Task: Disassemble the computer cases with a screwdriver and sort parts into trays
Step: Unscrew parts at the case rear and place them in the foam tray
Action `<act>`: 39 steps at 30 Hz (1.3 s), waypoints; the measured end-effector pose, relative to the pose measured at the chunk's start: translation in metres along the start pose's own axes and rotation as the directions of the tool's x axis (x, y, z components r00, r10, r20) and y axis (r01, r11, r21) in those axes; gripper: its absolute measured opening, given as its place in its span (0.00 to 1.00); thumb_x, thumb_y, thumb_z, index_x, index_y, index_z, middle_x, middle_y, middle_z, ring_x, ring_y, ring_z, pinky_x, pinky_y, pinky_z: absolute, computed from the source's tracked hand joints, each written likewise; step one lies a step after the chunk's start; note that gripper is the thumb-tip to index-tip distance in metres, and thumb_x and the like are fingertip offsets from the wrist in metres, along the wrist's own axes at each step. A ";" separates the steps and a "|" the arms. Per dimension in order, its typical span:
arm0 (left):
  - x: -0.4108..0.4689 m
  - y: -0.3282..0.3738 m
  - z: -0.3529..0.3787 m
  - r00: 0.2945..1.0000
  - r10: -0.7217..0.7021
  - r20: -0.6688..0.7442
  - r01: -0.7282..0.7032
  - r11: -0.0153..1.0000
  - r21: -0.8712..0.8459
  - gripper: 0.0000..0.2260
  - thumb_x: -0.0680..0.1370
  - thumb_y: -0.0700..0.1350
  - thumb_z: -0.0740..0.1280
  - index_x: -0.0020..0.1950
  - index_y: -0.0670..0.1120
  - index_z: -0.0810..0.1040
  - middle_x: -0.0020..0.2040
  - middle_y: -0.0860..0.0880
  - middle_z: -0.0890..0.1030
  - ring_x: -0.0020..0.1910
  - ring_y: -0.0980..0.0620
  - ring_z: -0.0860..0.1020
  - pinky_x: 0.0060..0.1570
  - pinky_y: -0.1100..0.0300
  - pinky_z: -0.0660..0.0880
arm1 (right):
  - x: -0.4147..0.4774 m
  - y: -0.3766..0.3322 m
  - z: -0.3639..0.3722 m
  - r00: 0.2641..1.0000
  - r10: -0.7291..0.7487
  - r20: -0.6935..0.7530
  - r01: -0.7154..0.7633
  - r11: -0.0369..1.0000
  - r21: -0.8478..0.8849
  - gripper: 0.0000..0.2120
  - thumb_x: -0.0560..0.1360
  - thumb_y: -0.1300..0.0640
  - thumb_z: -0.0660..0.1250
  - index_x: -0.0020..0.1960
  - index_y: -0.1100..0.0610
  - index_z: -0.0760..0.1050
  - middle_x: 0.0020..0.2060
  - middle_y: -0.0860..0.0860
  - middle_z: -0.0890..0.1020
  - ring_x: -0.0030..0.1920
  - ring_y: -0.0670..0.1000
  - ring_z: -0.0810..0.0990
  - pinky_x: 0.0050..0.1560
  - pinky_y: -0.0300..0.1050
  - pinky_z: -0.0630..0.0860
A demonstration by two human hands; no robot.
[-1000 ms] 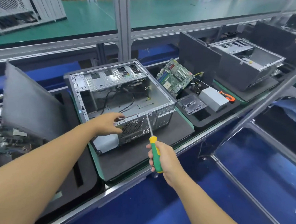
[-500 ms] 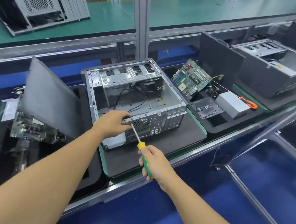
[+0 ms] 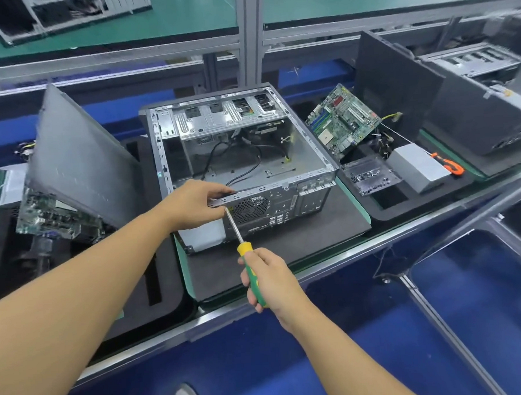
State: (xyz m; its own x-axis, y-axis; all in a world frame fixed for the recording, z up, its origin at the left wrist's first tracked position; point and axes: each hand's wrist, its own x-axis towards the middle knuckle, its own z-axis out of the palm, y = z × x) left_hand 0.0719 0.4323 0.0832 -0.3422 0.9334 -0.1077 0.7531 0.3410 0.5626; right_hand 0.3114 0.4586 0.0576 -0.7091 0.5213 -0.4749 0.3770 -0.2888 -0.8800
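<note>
An open grey computer case (image 3: pixel 299 153) lies on its side on a black foam tray (image 3: pixel 286 244) in the middle of the bench. Loose black cables lie inside it. My left hand (image 3: pixel 193 204) grips the near top rim of the case beside the rear fan grille. In my right hand (image 3: pixel 269 278) I hold a screwdriver (image 3: pixel 247 252) with a green and yellow handle. Its tip touches the rear panel just under my left fingers.
A black side panel (image 3: pixel 79 164) leans upright in the left tray above a circuit board (image 3: pixel 55 214). The right tray holds a green motherboard (image 3: pixel 339 120), a metal bracket (image 3: pixel 367 176), a grey power supply (image 3: pixel 417 168) and an orange-handled tool (image 3: pixel 450 166). Another case (image 3: pixel 483 95) stands far right.
The screwdriver tip has moved left along the rear panel to just under my left fingers. My left hand has shifted its grip on the rim. My view has moved closer.
</note>
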 end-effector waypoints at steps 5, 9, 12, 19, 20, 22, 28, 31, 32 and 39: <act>0.000 0.001 0.002 1.000 -0.002 -0.021 0.002 1.000 0.000 0.20 0.75 0.49 0.72 0.67 0.54 0.78 0.61 0.54 0.82 0.62 0.60 0.77 0.59 0.66 0.71 | 0.003 0.001 -0.001 0.999 0.017 -0.050 -0.016 0.999 0.031 0.11 0.82 0.50 0.58 0.51 0.55 0.76 0.33 0.48 0.77 0.26 0.49 0.70 0.24 0.40 0.66; -0.001 0.002 0.006 0.999 0.008 -0.054 -0.008 1.000 0.012 0.18 0.76 0.49 0.72 0.66 0.53 0.78 0.61 0.54 0.82 0.60 0.60 0.78 0.58 0.65 0.71 | 0.005 0.000 -0.001 0.999 0.016 -0.045 -0.014 0.999 0.048 0.11 0.82 0.50 0.58 0.51 0.55 0.76 0.33 0.48 0.77 0.26 0.49 0.70 0.24 0.40 0.66; 0.000 0.001 0.003 1.000 -0.009 -0.018 0.009 1.000 -0.014 0.20 0.74 0.47 0.72 0.66 0.54 0.78 0.59 0.57 0.81 0.58 0.64 0.76 0.58 0.67 0.71 | 0.005 0.002 0.000 0.999 0.010 -0.043 -0.009 0.999 0.041 0.11 0.82 0.50 0.58 0.51 0.54 0.76 0.33 0.48 0.77 0.26 0.48 0.70 0.24 0.41 0.66; 0.001 0.001 0.001 1.000 -0.022 -0.009 0.022 0.999 -0.040 0.21 0.73 0.46 0.72 0.66 0.55 0.79 0.60 0.58 0.81 0.58 0.65 0.76 0.58 0.67 0.72 | 0.005 0.003 0.004 0.999 0.015 -0.052 -0.012 0.999 0.050 0.11 0.82 0.49 0.58 0.51 0.53 0.77 0.33 0.47 0.77 0.26 0.48 0.70 0.25 0.40 0.67; 0.001 0.001 0.001 1.000 -0.019 -0.016 0.019 0.999 -0.040 0.20 0.73 0.47 0.72 0.65 0.55 0.79 0.60 0.58 0.81 0.56 0.65 0.76 0.55 0.70 0.71 | 0.005 0.002 0.004 0.999 0.011 -0.049 -0.008 0.999 0.047 0.12 0.82 0.49 0.58 0.51 0.53 0.77 0.33 0.47 0.77 0.26 0.48 0.70 0.25 0.40 0.67; 0.001 0.000 0.002 1.000 -0.016 -0.026 0.015 0.999 -0.040 0.19 0.73 0.47 0.72 0.65 0.55 0.80 0.59 0.58 0.82 0.53 0.66 0.76 0.50 0.76 0.68 | 0.005 0.002 0.005 0.999 0.011 -0.050 -0.009 0.999 0.053 0.12 0.81 0.48 0.58 0.51 0.52 0.77 0.32 0.47 0.77 0.25 0.48 0.70 0.24 0.40 0.67; 0.003 0.000 0.002 0.999 -0.018 -0.031 0.016 0.999 -0.046 0.19 0.73 0.47 0.73 0.64 0.54 0.80 0.60 0.56 0.82 0.54 0.65 0.76 0.51 0.74 0.69 | 0.006 0.003 0.005 0.998 0.037 -0.050 -0.032 0.994 0.107 0.12 0.81 0.49 0.58 0.51 0.54 0.77 0.32 0.48 0.77 0.25 0.49 0.69 0.24 0.40 0.65; 0.003 0.000 0.003 0.999 -0.011 -0.036 0.009 0.999 -0.043 0.19 0.73 0.47 0.74 0.64 0.53 0.80 0.60 0.56 0.82 0.54 0.65 0.76 0.49 0.76 0.67 | 0.006 0.004 0.004 0.998 0.041 -0.051 -0.035 0.993 0.114 0.12 0.81 0.49 0.58 0.51 0.54 0.77 0.33 0.48 0.76 0.25 0.49 0.69 0.24 0.40 0.65; 0.003 0.000 0.003 0.999 -0.011 -0.039 0.010 0.999 -0.043 0.19 0.73 0.47 0.74 0.64 0.53 0.80 0.60 0.55 0.82 0.54 0.65 0.76 0.49 0.76 0.67 | 0.006 0.003 0.004 0.998 0.042 -0.049 -0.036 0.993 0.116 0.12 0.81 0.49 0.58 0.51 0.54 0.77 0.33 0.49 0.76 0.25 0.49 0.69 0.24 0.40 0.65; 0.003 -0.001 0.004 0.999 -0.016 -0.051 0.014 0.999 -0.038 0.19 0.73 0.48 0.74 0.63 0.53 0.80 0.59 0.55 0.83 0.54 0.65 0.77 0.51 0.73 0.69 | 0.006 -0.003 -0.002 0.989 0.119 0.083 -0.140 0.930 0.341 0.15 0.83 0.49 0.58 0.53 0.58 0.78 0.32 0.51 0.75 0.24 0.48 0.67 0.23 0.39 0.62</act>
State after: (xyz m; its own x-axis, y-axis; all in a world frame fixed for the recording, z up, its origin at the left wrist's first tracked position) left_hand 0.0722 0.4355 0.0793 -0.3824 0.9210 -0.0745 0.7261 0.3494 0.5922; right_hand 0.3075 0.4641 0.0575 -0.7064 0.4146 -0.5736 0.2468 -0.6153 -0.7487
